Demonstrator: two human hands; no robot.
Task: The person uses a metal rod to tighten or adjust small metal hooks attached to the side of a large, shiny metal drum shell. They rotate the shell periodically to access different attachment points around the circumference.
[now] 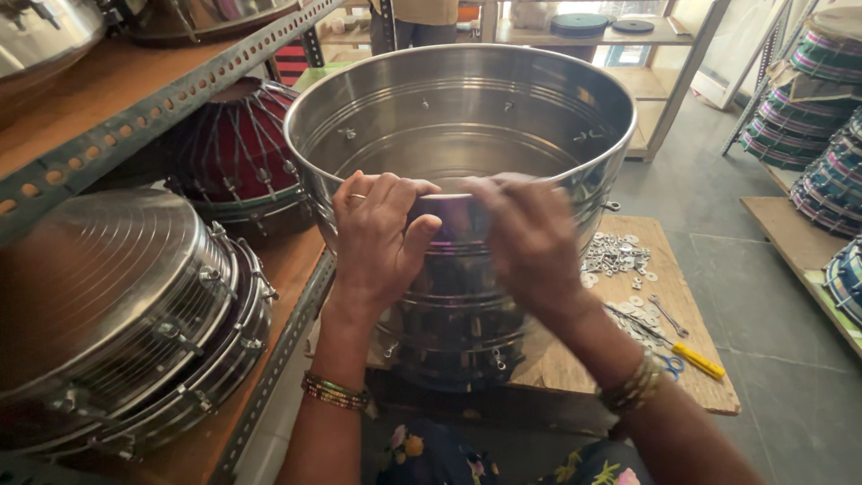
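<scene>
Both hands clamp the near rim of the steel drum shell (467, 117): left hand (377, 233) with its grip closed, fingers hooked over the edge; right hand (530, 238) blurred but also wrapped on, steadying it upright on the wooden tabletop (691, 359) beside loose washers (615, 256).

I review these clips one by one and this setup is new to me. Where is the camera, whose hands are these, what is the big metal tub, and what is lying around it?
The one picture comes from a camera worn on a person's head, looking down at their own bare hands. The left hand and the right hand both grip the near rim of a large shiny steel drum shell, open at the top. The right hand is blurred. The shell stands on a low wooden board, where a pile of small metal washers, a spanner and a yellow-handled tool lie. On the left, metal shelving holds finished drums. Colourful drums are stacked on the right.
</scene>
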